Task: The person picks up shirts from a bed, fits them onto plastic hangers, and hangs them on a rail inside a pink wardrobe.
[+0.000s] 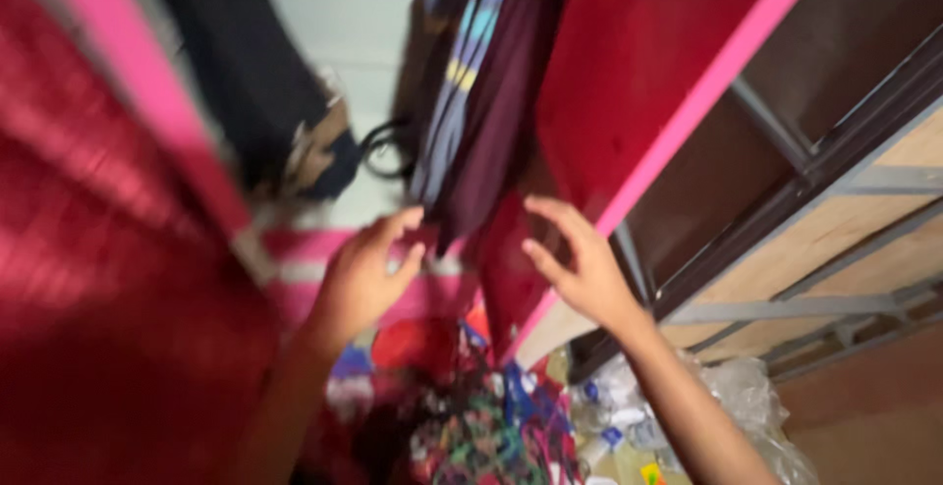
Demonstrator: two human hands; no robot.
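Pale green plank wall [344,14] is filling the background up top, and the whole shot is pretty blurry, so take the small stuff loosely. Clothes are hanging everywhere: a black garment [236,63] on the left side, a striped piece with blue and yellow bands [462,63] in the middle, and a dark maroon garment [501,102] dangling right next to it. Big red cloth [629,63] with a pink edge [707,92] is running diagonally on the right, and another red and pink fabric [108,249] is taking up the whole left side.

Left hand [361,279] is reaching up, fingers spread and slightly curled, its grip apart, with the fingertips just at the lower tip of the maroon garment. Can't tell if it's actually touching or only beside it. Right hand [580,264] is also up, grip apart too, fingers loose and pointing toward the red cloth near the pink edge, not clamped on anything.

So the maroon garment is hanging between the two hands, slightly above them.

Off to the right a metal-framed shelf with wooden boards [825,230] is sitting at an angle. Down below, a messy pile of colourful stuff [491,436] and clear plastic bags [727,397] are lying around.
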